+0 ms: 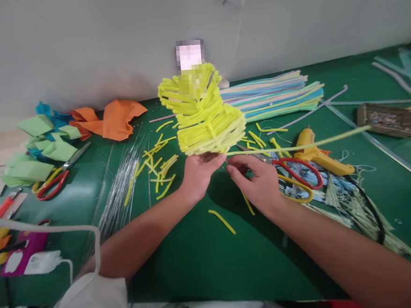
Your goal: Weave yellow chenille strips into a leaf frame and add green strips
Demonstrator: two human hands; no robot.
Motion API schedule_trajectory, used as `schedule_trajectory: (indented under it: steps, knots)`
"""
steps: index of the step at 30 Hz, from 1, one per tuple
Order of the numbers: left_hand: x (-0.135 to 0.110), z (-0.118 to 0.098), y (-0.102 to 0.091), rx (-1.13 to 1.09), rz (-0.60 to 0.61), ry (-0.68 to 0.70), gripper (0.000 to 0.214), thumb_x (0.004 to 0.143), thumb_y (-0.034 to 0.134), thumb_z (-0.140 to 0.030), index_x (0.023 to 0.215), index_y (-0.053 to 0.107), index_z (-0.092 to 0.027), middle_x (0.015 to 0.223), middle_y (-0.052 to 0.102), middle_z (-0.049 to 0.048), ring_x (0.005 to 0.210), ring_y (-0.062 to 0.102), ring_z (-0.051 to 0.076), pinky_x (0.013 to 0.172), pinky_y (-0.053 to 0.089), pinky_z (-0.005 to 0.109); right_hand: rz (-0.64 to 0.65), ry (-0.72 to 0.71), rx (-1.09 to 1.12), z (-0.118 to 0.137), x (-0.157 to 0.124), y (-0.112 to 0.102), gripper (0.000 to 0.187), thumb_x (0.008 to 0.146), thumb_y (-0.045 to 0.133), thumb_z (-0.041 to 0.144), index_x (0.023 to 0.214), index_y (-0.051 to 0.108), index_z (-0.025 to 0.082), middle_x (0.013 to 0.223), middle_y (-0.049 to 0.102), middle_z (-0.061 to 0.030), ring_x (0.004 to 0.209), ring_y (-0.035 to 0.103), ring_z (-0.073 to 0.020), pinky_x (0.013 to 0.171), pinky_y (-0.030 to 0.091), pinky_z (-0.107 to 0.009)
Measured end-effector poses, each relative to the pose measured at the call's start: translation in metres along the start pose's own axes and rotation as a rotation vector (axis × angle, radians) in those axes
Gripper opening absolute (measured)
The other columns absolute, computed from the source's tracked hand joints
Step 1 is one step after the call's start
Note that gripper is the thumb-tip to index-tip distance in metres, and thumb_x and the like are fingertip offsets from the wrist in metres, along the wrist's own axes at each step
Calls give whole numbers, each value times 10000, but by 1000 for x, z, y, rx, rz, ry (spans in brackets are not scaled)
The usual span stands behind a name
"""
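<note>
A yellow pipe-cleaner figure [203,116], built of looped layers, stands above the green table [198,257]. My left hand [200,173] is closed around its base and holds it up. My right hand [257,183] pinches the near end of a long yellow pipe cleaner [296,146] that stretches off to the right. Short yellow cut pieces [157,169] lie scattered to the left of the hands, and one lies just in front of them [222,221].
Red-handled scissors [298,171] and a yellow glue gun [318,155] lie right of my hands. A stack of pastel pipe cleaners [272,95] sits behind. Thin wires [119,188], another pair of scissors [55,178], green paper pieces [39,147] and orange paper [115,120] lie left. A charger [40,261] sits near left.
</note>
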State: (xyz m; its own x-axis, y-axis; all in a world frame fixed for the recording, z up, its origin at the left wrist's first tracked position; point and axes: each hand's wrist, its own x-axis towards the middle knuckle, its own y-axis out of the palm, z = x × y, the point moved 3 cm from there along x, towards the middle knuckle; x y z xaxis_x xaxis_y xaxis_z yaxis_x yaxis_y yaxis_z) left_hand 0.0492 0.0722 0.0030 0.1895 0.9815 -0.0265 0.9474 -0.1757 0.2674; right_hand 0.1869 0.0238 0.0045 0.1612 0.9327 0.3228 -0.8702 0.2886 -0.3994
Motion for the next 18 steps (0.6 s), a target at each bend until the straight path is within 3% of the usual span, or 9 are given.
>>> schedule_trajectory:
  steps: [4,9,11,14,18]
  knots:
    - [-4,-3,3,89,78,37,187,696,750,-279,859,737,-189,892,742,39,898,675,212,909,504,363,-16,8,-8,2,-1,-2,101,820,647,319,829,710,241,736,734,-4,609,637,-162,624,520,-308]
    - [-2,3,-1,111,-9,22,31,653,685,-224,656,705,-201,729,709,17,850,673,228,865,512,369,-81,117,137,3,-3,-5,117,880,621,332,843,684,240,688,705,13,580,638,-147,602,523,-293]
    - [0,5,-1,124,9,-21,45,658,695,-240,635,694,-202,734,705,27,883,672,236,903,503,380,-81,141,258,2,-4,-3,116,891,616,331,855,665,233,678,693,17,549,627,-136,569,522,-284]
    - [3,1,-1,240,98,-26,125,719,697,-332,680,682,-214,778,710,44,966,662,256,961,488,415,-44,133,416,2,-6,1,119,909,601,323,863,644,222,662,678,24,511,611,-123,530,518,-274]
    - [6,-11,6,517,334,137,250,748,706,-474,868,711,-255,859,728,53,998,659,273,947,523,428,56,70,516,3,-9,4,94,928,586,292,898,638,219,673,676,28,520,619,-113,519,523,-262]
